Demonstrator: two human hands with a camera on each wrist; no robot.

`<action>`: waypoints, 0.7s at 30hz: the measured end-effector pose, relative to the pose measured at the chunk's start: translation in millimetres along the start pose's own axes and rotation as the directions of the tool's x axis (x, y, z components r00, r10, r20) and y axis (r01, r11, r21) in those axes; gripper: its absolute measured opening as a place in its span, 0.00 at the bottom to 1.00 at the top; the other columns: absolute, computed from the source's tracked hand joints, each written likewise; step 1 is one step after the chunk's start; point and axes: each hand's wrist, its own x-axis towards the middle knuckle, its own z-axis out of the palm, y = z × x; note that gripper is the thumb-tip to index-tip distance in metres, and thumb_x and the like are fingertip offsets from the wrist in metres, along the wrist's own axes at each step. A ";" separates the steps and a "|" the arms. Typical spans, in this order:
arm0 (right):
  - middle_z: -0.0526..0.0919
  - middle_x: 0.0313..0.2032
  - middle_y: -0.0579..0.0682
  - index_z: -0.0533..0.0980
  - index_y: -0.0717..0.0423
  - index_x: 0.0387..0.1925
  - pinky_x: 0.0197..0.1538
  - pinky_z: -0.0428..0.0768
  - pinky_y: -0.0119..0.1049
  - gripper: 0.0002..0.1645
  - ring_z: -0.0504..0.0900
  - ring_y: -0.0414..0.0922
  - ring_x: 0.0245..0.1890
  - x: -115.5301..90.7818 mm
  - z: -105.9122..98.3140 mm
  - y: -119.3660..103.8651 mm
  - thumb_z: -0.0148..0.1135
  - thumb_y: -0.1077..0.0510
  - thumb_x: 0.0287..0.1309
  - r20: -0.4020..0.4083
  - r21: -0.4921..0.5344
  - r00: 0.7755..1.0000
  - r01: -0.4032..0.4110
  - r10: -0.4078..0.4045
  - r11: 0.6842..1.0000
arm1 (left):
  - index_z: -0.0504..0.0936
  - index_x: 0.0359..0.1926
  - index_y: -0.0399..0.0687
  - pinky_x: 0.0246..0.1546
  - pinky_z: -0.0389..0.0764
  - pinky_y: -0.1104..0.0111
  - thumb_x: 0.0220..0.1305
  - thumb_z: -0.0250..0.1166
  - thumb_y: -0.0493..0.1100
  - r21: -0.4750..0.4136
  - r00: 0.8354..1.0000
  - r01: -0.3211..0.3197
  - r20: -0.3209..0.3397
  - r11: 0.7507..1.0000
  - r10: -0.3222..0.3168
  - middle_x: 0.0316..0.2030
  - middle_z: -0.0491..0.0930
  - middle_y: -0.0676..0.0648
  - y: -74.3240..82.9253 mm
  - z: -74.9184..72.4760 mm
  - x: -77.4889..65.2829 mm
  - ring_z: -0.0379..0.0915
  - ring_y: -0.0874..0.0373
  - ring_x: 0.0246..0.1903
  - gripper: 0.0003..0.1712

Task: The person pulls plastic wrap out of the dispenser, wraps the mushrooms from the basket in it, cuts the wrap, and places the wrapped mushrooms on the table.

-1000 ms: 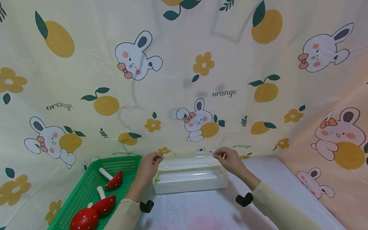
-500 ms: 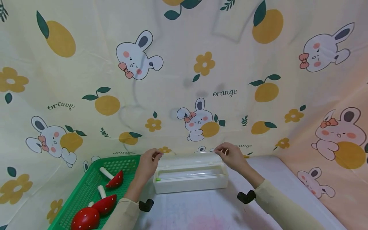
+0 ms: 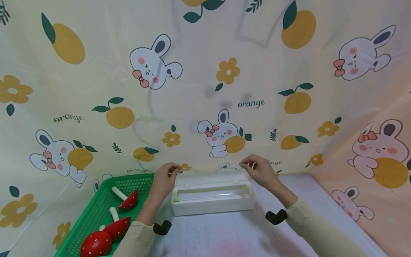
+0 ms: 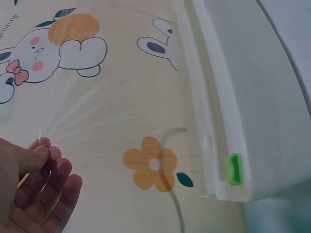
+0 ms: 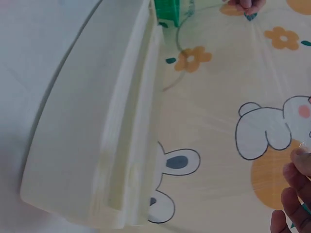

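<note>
White oblong plastic box (image 3: 213, 206): it sits on the table between your forearms, its long slot facing up, a pale panel along its back edge.
Clear thin plastic film (image 4: 80, 104): stretched between your two hands, beyond the box; creases fan out from your left fingertips.
Left hand: your left hand (image 3: 165, 180) pinches the film, thumb closed against the fingertips, near the box's left end.
Right hand: your right hand (image 3: 260, 172) pinches the film's other side between thumb and forefinger, just past the right end.
Bright green plastic tab (image 4: 235, 170): at the box's left end.
Green perforated plastic basket (image 3: 135, 183): to your left, holding red, white-dotted mushroom shapes (image 3: 96, 244) with white stems.
White table (image 3: 196, 237): beneath everything, faintly pink near you.
Cream printed cloth (image 3: 106, 82): hangs behind, showing rabbits, oranges and flowers.
</note>
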 end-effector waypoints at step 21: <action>0.89 0.40 0.49 0.88 0.54 0.43 0.43 0.80 0.33 0.03 0.79 0.47 0.38 10.7 -15.9 -18.4 0.73 0.60 0.70 -0.104 -0.001 0.990 0.101 -0.100 0.995 | 0.87 0.50 0.46 0.49 0.88 0.57 0.77 0.67 0.35 -0.008 0.997 -0.044 -0.063 0.999 0.044 0.46 0.88 0.47 16.0 -14.4 9.2 0.83 0.52 0.45 0.07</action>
